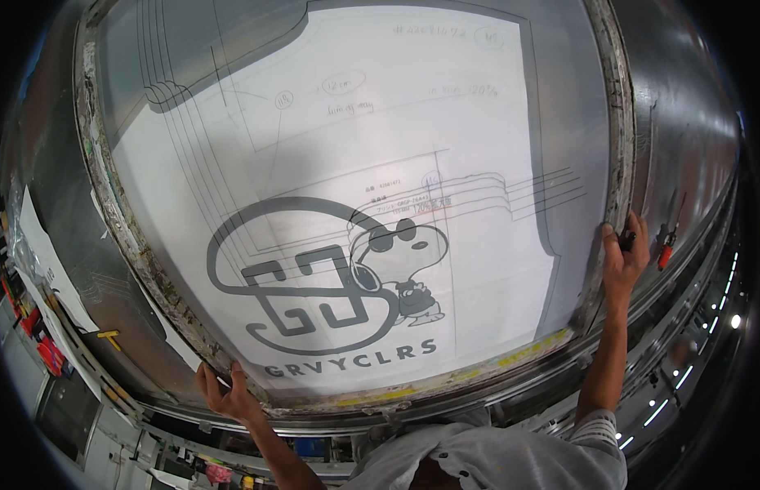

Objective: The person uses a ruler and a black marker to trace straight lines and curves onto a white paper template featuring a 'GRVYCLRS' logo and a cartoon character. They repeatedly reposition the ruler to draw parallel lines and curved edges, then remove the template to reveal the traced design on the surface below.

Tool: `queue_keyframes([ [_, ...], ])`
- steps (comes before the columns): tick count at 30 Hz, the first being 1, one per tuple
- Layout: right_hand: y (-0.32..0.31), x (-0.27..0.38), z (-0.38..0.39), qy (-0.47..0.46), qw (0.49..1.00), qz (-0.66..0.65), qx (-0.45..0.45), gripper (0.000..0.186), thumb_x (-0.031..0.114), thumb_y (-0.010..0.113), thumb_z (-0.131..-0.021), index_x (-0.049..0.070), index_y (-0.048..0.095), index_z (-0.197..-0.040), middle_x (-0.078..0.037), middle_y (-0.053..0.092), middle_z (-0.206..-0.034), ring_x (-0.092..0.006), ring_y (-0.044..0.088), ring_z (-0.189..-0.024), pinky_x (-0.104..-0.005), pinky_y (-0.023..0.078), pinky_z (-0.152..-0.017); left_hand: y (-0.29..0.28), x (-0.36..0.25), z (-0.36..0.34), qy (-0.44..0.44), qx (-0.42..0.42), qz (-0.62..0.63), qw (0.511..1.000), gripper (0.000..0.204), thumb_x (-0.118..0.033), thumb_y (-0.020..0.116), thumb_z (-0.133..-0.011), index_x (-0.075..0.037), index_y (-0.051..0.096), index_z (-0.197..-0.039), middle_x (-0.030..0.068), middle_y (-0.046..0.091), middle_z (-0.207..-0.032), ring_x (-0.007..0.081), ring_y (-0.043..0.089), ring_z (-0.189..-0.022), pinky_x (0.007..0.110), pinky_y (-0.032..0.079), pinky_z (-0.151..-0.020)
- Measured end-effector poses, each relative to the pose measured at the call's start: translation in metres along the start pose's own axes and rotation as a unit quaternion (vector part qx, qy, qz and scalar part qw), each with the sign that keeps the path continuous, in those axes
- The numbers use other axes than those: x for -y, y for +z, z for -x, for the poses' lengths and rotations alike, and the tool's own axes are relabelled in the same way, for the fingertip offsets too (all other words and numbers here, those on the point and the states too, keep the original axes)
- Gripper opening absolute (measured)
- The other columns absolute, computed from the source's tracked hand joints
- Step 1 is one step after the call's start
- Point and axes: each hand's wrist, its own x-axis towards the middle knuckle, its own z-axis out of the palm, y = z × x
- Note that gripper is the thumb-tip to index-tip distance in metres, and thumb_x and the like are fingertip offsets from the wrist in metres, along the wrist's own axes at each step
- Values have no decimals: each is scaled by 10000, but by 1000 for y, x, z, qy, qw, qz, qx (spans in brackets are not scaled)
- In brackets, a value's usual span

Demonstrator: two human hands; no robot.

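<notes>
A large rectangular screen frame [95, 143] with worn, paint-marked rails surrounds a white pattern sheet [486, 139] seen through its mesh. The sheet carries drawn lines, handwriting, a large grey logo and a cartoon dog. My left hand [226, 392] grips the frame at its near left corner, fingers bent over the rail. Higher up on the right rail, my right hand [627, 253] is closed on the frame, with a small dark piece between thumb and fingers that I cannot make out.
The frame lies on a metal table [674, 155]. A red-handled tool [665, 255] lies right of my right hand. At the left are a yellow T-shaped tool [109, 338], white paper [53, 278] and crumpled clear plastic. Rails and small items line the table's edges.
</notes>
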Motion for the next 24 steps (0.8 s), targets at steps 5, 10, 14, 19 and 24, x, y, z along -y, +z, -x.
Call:
queue_keyframes([
  [5, 0, 0, 1, 24, 1000, 5, 0, 359, 43, 733, -867, -90, 620, -1180, -103, 605, -999, -167, 562, -832, -276, 458, -711, 0, 6, 1, 18, -2, -3, 1000, 464, -12, 732, -810, 126, 626, -1239, 175, 565, -1253, 279, 585, -1053, 389, 505, -896],
  [10, 2, 1, -1, 12, 1000, -5, 0, 345, 38, 737, -862, -81, 626, -1167, -102, 604, -984, -166, 558, -824, -278, 452, -714, 3, -3, 0, -4, -10, -1, 1000, 456, -12, 732, -807, 123, 628, -1230, 168, 577, -1223, 271, 584, -1037, 386, 502, -894],
  [14, 1, -4, -1, -8, 999, -38, 1, 341, 29, 734, -855, -76, 631, -1162, -102, 602, -980, -170, 565, -844, -279, 454, -734, 3, -7, -1, 13, -7, -14, 1000, 437, -10, 732, -799, 115, 637, -1207, 159, 585, -1195, 270, 583, -1015, 384, 494, -894],
  [19, 0, -4, -3, -27, 999, -31, 1, 344, 22, 730, -851, -77, 628, -1164, -100, 587, -978, -184, 567, -848, -286, 454, -750, 1, -1, -2, 13, -7, -10, 1000, 423, -9, 739, -778, 115, 644, -1171, 157, 591, -1175, 267, 579, -1001, 382, 483, -893],
  [24, -1, -2, -4, -16, 1000, -26, 7, 347, 28, 725, -856, -77, 624, -1171, -102, 589, -992, -193, 572, -873, -287, 458, -770, 2, -1, -3, 28, -7, -26, 999, 435, -11, 744, -758, 113, 645, -1163, 157, 596, -1168, 271, 583, -1000, 380, 484, -882],
])
